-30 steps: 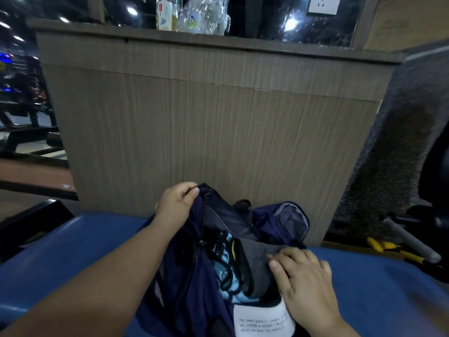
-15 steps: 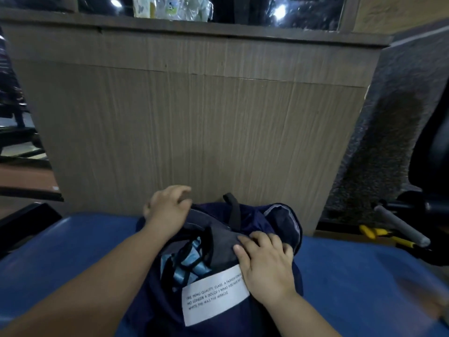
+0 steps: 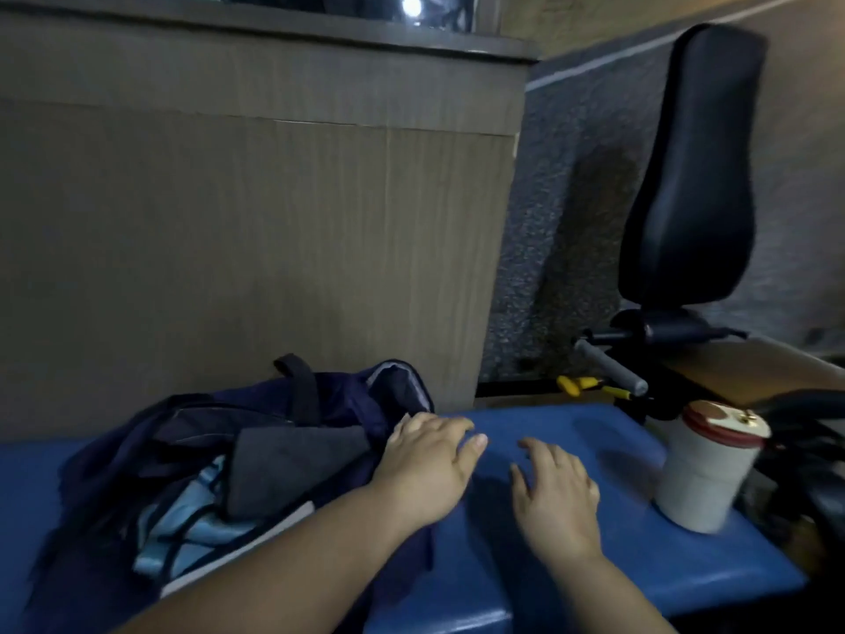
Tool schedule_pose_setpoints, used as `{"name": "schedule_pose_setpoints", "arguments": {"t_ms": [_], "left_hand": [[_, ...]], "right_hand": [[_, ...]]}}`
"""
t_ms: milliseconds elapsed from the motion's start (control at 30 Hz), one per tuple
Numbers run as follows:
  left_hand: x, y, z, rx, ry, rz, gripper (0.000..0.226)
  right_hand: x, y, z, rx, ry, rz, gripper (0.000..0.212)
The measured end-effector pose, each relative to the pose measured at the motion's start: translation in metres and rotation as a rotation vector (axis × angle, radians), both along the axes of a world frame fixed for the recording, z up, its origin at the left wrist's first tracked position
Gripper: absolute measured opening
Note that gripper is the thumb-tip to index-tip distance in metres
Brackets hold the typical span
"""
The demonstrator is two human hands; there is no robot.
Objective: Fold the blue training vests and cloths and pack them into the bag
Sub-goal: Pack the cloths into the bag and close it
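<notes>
Blue bench (image 3: 713,569), open navy bag (image 3: 352,398)

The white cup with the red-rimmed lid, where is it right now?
In the head view the white cup stands far right on the blue bench, just beyond the right hand, below the black seat pad.

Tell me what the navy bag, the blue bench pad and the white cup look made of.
The bag: soft woven fabric, probably nylon; matte, slumped and creased.
The bench pad: likely vinyl over foam; smooth, faint sheen, rounded edges, shallow dimples.
The cup: smooth white, plastic or ceramic; too blurred to tell which.
</notes>
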State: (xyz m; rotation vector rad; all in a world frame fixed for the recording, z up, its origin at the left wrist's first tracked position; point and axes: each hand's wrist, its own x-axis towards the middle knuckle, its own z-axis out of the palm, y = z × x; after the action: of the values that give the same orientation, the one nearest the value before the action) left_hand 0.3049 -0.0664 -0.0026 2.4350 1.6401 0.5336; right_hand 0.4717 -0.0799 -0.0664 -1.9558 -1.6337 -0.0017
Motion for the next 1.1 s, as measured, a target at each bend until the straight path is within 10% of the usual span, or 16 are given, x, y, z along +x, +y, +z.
{"name": "schedule_pose_setpoints", "arguments": {"t_ms": [233, 433, 600, 1100], "left_hand": [[0.106, 0.018, -0.043, -0.359, -0.111, -0.128, 0.045], [0.167, 0.025, -0.069, -0.671, -0.457, -0.200, 0.052], [0.199, 0.027, -0.075, -0.786, -0.603, -0.210, 0.047], [0.190, 0.026, -0.066, -0.691, -0.836, -0.171, 0.051]], "right_hand": [[0.090, -0.016, -0.022, 0.147, 0.606, -0.409, 0.018], [0.129, -0.022, -0.032, 0.366, 0.816, -0.739, 0.075], [0.180, -0.008, -0.032, 0.253, 0.859, -0.462, 0.117], [0.141, 0.006, -0.035, 0.168, 0.688, -0.062, 0.049]]}}
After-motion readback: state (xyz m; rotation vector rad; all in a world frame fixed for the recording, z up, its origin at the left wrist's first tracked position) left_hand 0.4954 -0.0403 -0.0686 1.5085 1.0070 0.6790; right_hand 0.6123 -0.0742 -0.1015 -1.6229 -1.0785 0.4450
